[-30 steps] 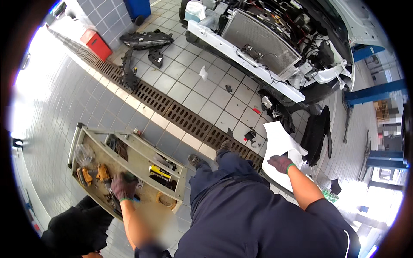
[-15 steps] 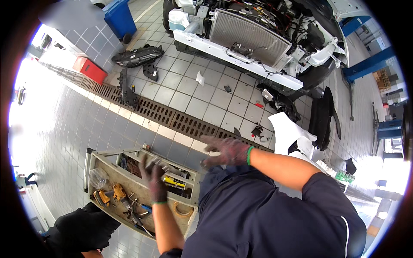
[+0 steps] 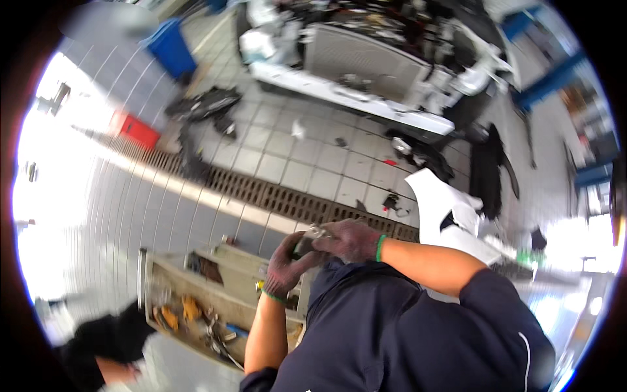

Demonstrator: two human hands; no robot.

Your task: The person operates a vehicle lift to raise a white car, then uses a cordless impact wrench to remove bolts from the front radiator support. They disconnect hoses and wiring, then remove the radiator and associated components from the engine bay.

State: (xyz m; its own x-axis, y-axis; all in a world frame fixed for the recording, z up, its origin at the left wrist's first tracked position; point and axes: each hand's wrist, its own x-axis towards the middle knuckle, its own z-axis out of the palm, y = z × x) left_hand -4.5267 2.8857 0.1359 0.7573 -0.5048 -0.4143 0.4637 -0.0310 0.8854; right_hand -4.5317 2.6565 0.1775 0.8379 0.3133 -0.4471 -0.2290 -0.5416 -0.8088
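Both hands wear dark, reddish-grey gloves with green cuffs and meet in front of my body, above the right end of the tool cart (image 3: 223,294). My left hand (image 3: 287,264) is closed, fingers curled up toward the right one. Closed as well, my right hand (image 3: 353,240) presses against it from the right. A small silvery piece (image 3: 317,232) shows between the fingertips; blur and the gloves hide its exact kind. In the cart's tray lie yellow-and-black power tools (image 3: 191,307) and a blue-handled hand tool (image 3: 236,330). A yellow can is mostly covered by my left wrist.
Ahead stands a car front with its bumper off and radiator (image 3: 362,62) exposed. Black trim parts (image 3: 204,103), a white body panel (image 3: 444,206) and a red box (image 3: 134,129) are on the floor. A drain grate (image 3: 287,201) crosses it. Another person's dark clothing (image 3: 98,343) shows lower left.
My left hand has moved right and up from over the cart to meet my right hand. Both hands have closed around the small silvery piece. The view has shifted slightly and blurred.
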